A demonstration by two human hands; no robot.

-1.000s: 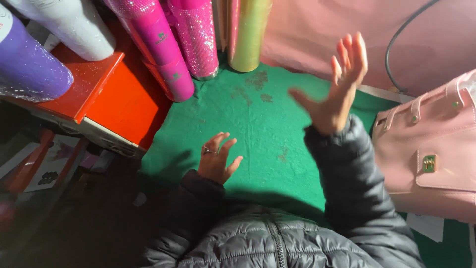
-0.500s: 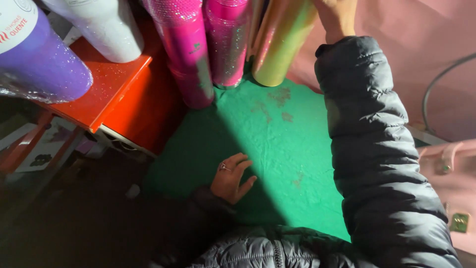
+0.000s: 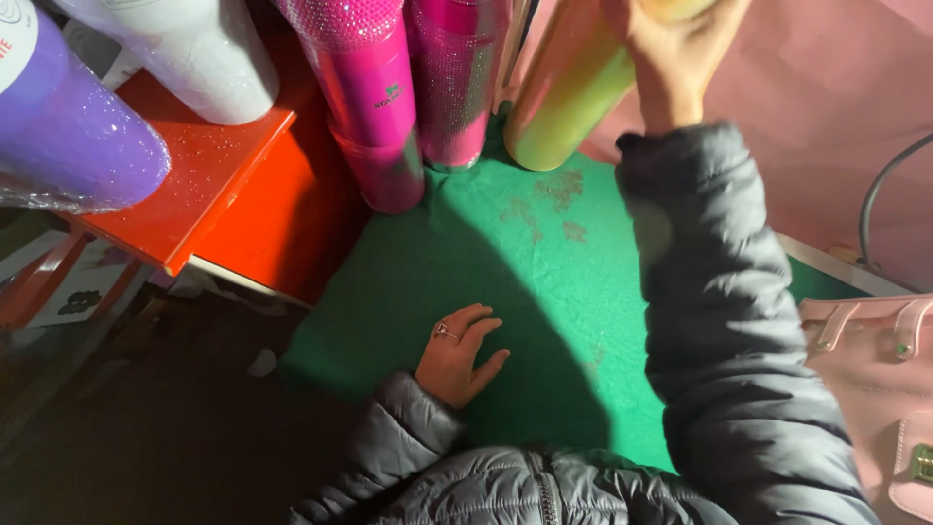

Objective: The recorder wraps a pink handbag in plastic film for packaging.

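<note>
Head view: right hand [image 3: 671, 58] is wrapped around the upper part of a yellow-green roll [image 3: 573, 92], fingers closed on it; the roll leans among standing pink glitter rolls [image 3: 408, 87] at the far edge of the green felt [image 3: 544, 292]. Left hand [image 3: 457, 362] lies flat on the felt, fingers loosely spread, holding nothing. A firm grip and a straight pull should spare the neighbouring rolls. A pink bag [image 3: 875, 389] sits at right.

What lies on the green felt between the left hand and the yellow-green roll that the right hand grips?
In the head view, only bare green felt with a few faint smudges separates the left hand from the yellow-green roll gripped by the right hand.
</note>
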